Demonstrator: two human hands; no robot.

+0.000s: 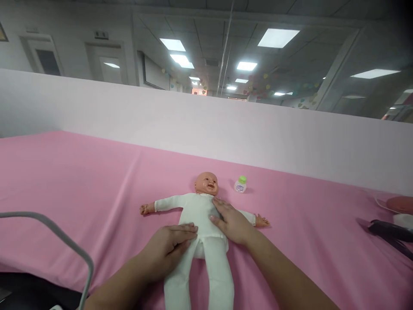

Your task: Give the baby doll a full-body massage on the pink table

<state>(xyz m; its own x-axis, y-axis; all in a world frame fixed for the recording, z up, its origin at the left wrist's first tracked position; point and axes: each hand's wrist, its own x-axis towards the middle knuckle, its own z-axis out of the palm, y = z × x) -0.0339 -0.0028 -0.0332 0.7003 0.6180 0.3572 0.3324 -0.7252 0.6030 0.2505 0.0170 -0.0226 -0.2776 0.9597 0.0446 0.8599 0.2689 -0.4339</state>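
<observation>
On pink sheet (80, 172) — bottle (240, 184) (capped) beside doll (201, 215); hands flat.

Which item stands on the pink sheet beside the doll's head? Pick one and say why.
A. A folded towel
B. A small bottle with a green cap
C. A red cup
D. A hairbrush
B: a small white bottle with a green cap stands just right of the doll's head on the pink sheet.

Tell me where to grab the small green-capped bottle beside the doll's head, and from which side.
Grip the bottle around its white body, below the green cap, likely from above or its right. It stands upright and alone on the pink sheet; the doll lies to its left.
</observation>
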